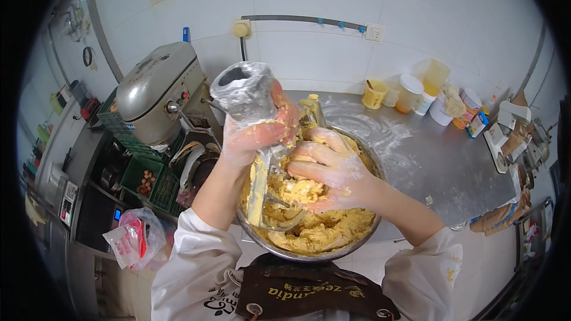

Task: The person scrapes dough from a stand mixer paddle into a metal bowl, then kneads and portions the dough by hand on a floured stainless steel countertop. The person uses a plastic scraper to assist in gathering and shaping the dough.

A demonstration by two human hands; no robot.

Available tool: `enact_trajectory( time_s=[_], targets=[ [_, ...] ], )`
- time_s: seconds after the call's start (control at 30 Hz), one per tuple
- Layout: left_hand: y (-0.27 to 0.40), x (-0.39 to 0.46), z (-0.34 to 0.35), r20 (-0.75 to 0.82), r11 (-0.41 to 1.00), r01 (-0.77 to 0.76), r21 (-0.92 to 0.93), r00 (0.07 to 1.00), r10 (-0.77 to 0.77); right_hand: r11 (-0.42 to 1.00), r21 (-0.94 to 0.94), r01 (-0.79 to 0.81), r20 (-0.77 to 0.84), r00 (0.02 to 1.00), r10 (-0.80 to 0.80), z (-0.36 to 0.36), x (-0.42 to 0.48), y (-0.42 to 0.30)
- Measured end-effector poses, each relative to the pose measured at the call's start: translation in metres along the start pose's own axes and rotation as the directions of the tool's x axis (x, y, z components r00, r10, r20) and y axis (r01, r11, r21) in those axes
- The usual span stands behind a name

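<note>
My left hand (263,131) grips the floury metal hub of a mixer's flat beater (258,191), which stands upright with its blades down in a large metal bowl (314,258). Crumbly yellow dough (330,232) fills much of the bowl and clings to the beater's frame. My right hand (328,167) lies inside the bowl beside the beater, its fingers curled over a clump of dough against the blades. Flour and bits of dough coat both hands. The fingertips of my right hand are partly hidden by dough and metal.
A planetary mixer (160,93) stands at left, near a green crate (165,191) holding eggs. Behind the bowl runs a floured steel table (419,178). Several tubs, among them a yellow cup (374,93), line the wall. A white scale (496,149) sits at right. Plastic bags (138,236) hang at lower left.
</note>
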State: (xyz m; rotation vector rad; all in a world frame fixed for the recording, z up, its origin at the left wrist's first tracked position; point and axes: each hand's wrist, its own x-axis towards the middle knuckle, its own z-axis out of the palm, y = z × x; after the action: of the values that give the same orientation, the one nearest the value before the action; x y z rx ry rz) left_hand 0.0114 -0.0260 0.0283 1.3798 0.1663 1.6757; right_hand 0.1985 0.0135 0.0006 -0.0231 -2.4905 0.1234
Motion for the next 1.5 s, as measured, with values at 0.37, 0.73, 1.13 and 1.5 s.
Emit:
enact_trajectory(
  time_s=[0.37, 0.73, 1.13, 1.5],
  targets=[
    [0.028, 0.005, -0.006, -0.007, 0.957, -0.124, 0.261, 0.991, 0.130, 0.949, -0.191, -0.252, 0.322, 0.897, 0.303, -0.035, -0.067, 0.010],
    [0.026, 0.010, -0.006, 0.029, 0.946, -0.120, 0.301, 0.993, 0.117, 0.991, 0.131, 0.017, -0.121, 0.993, -0.001, 0.009, 0.002, -0.009],
    [0.026, 0.004, -0.008, 0.009, 0.994, -0.076, 0.079, 0.997, 0.076, 0.998, 0.023, 0.056, 0.041, 0.998, -0.057, 0.016, 0.038, -0.023],
    [0.055, 0.019, -0.028, 0.242, 0.942, -0.275, 0.192, 0.943, 0.227, 0.984, -0.148, -0.097, 0.106, 0.988, 0.113, 0.022, -0.044, 0.010]
  ],
)
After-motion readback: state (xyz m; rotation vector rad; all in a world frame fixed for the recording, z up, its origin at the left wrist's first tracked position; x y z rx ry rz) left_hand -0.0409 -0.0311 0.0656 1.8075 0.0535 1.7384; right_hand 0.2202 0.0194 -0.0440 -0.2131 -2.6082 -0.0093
